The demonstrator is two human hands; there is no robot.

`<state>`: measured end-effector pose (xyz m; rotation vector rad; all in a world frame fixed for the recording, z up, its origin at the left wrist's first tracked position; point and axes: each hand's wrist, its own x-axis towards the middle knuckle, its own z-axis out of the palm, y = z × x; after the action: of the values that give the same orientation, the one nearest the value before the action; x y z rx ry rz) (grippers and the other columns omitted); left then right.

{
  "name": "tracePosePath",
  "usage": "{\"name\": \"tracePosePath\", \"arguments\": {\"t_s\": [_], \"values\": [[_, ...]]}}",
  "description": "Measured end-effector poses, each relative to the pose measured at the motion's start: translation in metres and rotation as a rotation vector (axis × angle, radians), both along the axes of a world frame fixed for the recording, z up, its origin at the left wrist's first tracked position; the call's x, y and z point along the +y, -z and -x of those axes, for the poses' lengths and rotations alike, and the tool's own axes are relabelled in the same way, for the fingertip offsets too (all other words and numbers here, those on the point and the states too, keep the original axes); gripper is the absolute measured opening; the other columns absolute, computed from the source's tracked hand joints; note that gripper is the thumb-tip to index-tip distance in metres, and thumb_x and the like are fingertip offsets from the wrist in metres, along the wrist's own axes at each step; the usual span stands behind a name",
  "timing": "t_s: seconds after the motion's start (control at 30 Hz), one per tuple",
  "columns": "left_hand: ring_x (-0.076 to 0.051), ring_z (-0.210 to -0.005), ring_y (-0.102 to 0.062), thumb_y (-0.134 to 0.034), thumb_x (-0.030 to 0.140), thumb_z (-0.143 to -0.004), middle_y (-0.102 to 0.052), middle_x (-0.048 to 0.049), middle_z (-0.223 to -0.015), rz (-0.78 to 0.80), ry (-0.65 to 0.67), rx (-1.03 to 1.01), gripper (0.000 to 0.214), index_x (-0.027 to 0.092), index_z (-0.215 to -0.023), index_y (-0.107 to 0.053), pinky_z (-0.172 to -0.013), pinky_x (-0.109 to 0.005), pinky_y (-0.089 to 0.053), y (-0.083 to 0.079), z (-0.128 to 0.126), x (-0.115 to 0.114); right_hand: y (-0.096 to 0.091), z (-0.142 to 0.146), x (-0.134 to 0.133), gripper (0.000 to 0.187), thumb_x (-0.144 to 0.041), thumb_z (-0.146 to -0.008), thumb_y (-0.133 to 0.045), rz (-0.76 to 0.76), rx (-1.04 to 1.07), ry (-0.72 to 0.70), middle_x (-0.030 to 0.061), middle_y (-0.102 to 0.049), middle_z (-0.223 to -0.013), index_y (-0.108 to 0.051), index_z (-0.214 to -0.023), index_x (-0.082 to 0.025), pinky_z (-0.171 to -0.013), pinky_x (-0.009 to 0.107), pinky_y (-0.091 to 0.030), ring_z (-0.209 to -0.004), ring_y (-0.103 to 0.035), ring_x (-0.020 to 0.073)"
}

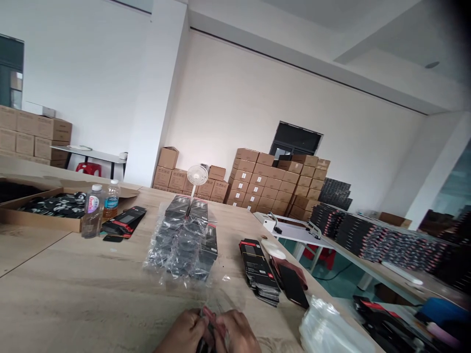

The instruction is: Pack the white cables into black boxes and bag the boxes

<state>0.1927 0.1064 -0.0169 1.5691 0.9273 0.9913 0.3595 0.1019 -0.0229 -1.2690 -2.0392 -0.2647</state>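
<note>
At the bottom middle, my left hand (185,331) and my right hand (237,332) are close together with fingers closed. Both pinch a clear plastic bag (220,300), whose thin film stands up beyond the fingers. Something dark shows low between the hands, but I cannot make out its kind. Beyond them stand stacked black boxes wrapped in clear plastic (180,240). To the right of these lies a pile of flat black-and-red cartons (259,272). A heap of clear plastic bags (331,328) lies at the lower right.
A black phone (293,285) lies near the table's right edge, beside a white roundish item (274,249). Two bottles, one clear (91,215) and one amber (111,201), stand at left near an open carton (40,220). A white fan (197,175) rises behind the wrapped boxes.
</note>
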Motion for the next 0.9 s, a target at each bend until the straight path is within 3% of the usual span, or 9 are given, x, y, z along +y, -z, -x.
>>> {"name": "tracePosePath", "arguments": {"t_s": [0.17, 0.23, 0.33, 0.4, 0.5, 0.63, 0.8, 0.9], "values": [[-0.016, -0.068, -0.056, -0.052, 0.033, -0.076, -0.065, -0.0019, -0.069, 0.105, -0.006, 0.137, 0.029, 0.014, -0.069, -0.072, -0.066, -0.026, -0.039, -0.002, 0.014, 0.002, -0.013, -0.015, 0.008, 0.018, -0.018, -0.083, -0.042, 0.037, 0.051, 0.110, 0.0022, -0.061, -0.067, -0.053, -0.070, -0.023, -0.054, 0.025, -0.046, -0.057, -0.060, 0.0167], [-0.015, -0.069, -0.055, -0.058, 0.021, -0.066, -0.065, 0.0000, -0.073, 0.168, 0.041, 0.080, 0.022, 0.015, -0.082, -0.071, -0.064, -0.025, -0.037, -0.006, 0.027, 0.003, -0.019, -0.022, 0.011, 0.018, -0.021, -0.085, -0.041, 0.028, 0.055, 0.111, 0.0034, -0.061, -0.069, -0.052, -0.070, -0.023, -0.054, 0.025, -0.046, -0.057, -0.060, 0.0169], [-0.016, -0.079, -0.059, -0.061, 0.010, -0.054, -0.067, 0.0006, -0.093, 0.309, 0.178, -0.193, 0.058, 0.021, -0.112, -0.060, -0.068, -0.024, -0.039, -0.009, 0.044, 0.006, -0.020, -0.024, 0.013, 0.019, -0.021, -0.084, -0.041, 0.058, 0.082, 0.063, 0.0032, -0.060, -0.068, -0.052, -0.069, -0.023, -0.054, 0.024, -0.046, -0.057, -0.059, 0.0166], [-0.017, -0.079, -0.061, -0.064, 0.009, -0.051, -0.066, -0.0002, -0.097, 0.408, 0.272, -0.305, 0.073, 0.023, -0.121, -0.051, -0.066, -0.025, -0.040, -0.006, 0.049, 0.007, -0.016, -0.020, 0.012, 0.018, -0.018, -0.082, -0.042, 0.117, 0.128, 0.022, 0.0023, -0.059, -0.067, -0.052, -0.067, -0.022, -0.055, 0.023, -0.045, -0.057, -0.058, 0.0156], [-0.020, -0.083, -0.062, -0.067, 0.009, -0.047, -0.067, -0.0020, -0.096, 0.464, 0.323, -0.319, 0.074, 0.020, -0.120, -0.053, -0.067, -0.026, -0.040, 0.004, 0.046, 0.010, -0.010, -0.012, 0.010, 0.012, -0.015, -0.073, -0.049, 0.239, 0.225, -0.085, 0.0002, -0.057, -0.064, -0.052, -0.063, -0.021, -0.054, 0.021, -0.042, -0.057, -0.055, 0.0142], [-0.025, -0.099, -0.059, -0.068, 0.014, -0.051, -0.067, -0.0039, -0.104, 0.406, 0.300, -0.270, 0.059, 0.017, -0.109, -0.061, -0.082, -0.031, -0.041, 0.016, 0.038, 0.011, -0.002, -0.009, 0.012, 0.012, -0.025, -0.065, -0.064, 0.399, 0.433, -0.228, -0.0019, -0.057, -0.060, -0.054, -0.060, -0.020, -0.052, 0.021, -0.042, -0.057, -0.055, 0.0145], [-0.026, -0.093, -0.061, -0.070, 0.017, -0.051, -0.069, -0.0025, -0.098, 0.399, 0.237, -0.182, 0.053, 0.017, -0.104, -0.065, -0.080, -0.032, -0.042, 0.024, 0.037, 0.012, 0.004, -0.016, 0.017, 0.027, -0.045, -0.073, -0.063, 0.550, 0.615, -0.184, -0.0002, -0.059, -0.057, -0.060, -0.061, -0.020, -0.052, 0.024, -0.047, -0.054, -0.057, 0.0163], [-0.025, -0.088, -0.062, -0.072, 0.020, -0.052, -0.069, -0.0024, -0.092, 0.399, 0.198, -0.115, 0.050, 0.017, -0.101, -0.065, -0.076, -0.032, -0.042, 0.027, 0.036, 0.012, 0.002, -0.018, 0.017, 0.036, -0.055, -0.073, -0.063, 0.495, 0.592, -0.144, 0.0016, -0.062, -0.059, -0.064, -0.063, -0.020, -0.055, 0.025, -0.049, -0.057, -0.059, 0.0178]]}}
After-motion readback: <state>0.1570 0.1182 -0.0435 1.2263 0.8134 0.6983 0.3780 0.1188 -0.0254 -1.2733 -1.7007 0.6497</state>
